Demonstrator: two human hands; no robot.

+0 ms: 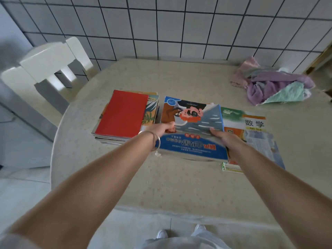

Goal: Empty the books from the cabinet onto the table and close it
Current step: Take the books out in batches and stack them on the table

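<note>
Books (192, 126) gripped at near corners by left hand (161, 129) and right hand (223, 139), hovering low over surface (170, 186) between red-topped stack (124, 115) and maths stack (255, 130); risk: uneven release, bundle sliding askew onto either neighbour.

Soft, even daylight fills the scene, moderately bright and a little cool, seemingly coming from the left of the desk (179, 186), though its source is out of view. The glossy desk top carries a pale sheen beyond the blue-covered book (190, 126), and only a faint shadow lies under that book's near edge. The book's lower title band is smeared by motion blur. Wide-angle distortion bends the tiled wall (179, 27) lines and stretches the forearms toward the bottom corners. The white chair (48, 65) looks soft.
</note>
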